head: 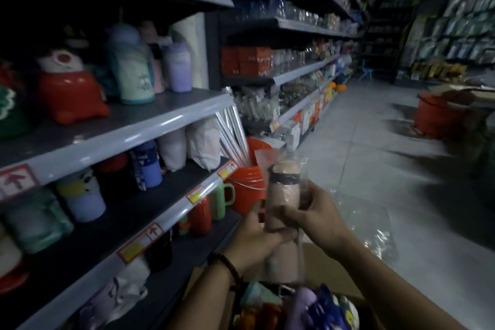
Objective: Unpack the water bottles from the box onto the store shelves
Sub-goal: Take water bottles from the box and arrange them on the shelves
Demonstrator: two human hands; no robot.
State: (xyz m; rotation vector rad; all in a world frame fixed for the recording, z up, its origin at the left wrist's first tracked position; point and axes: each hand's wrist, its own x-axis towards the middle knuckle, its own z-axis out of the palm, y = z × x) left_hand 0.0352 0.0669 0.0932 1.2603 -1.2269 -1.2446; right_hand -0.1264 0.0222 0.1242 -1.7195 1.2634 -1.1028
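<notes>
Store shelves line the left of a dim aisle, already carrying flasks and cups in rows, with pale tiled floor to the right. We record one water bottle, pink with a dark band below its cap, held upright in the air above the open box and just out from the lower shelf edge.

The left hand is wrapped round the bottle's lower body from the left, and we judge it is steadying the bottle. The right hand has its fingers curled across the front, closing on the bottle through its clear wrapper. We judge this two-handed hold serves to strip the sleeve before shelving (motion blur prevents confirming how far the sleeve has come off).

Loose wrappers lie on the floor beside the box, consistent with that reading. More packed bottles remain in the box, so the task is well short of done. An orange bucket stands at the shelf end.
</notes>
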